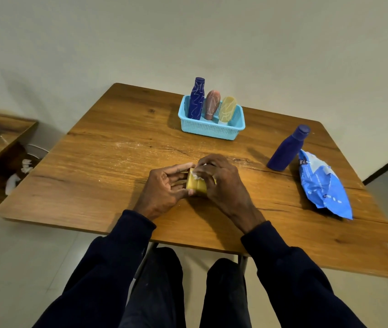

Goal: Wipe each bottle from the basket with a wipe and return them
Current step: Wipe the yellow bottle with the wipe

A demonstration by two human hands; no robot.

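Note:
A yellow bottle lies between both hands just above the wooden table. My left hand grips its left side. My right hand curls over its right side and holds a white wipe against it; most of the bottle is hidden. The light blue basket at the back holds three bottles: a dark blue patterned one, a pink one and a pale yellow one. A plain dark blue bottle stands on the table to the right.
A blue wipes packet lies near the table's right edge beside the plain blue bottle. A low wooden shelf with a bagged item stands to the left. My legs show under the table's front edge.

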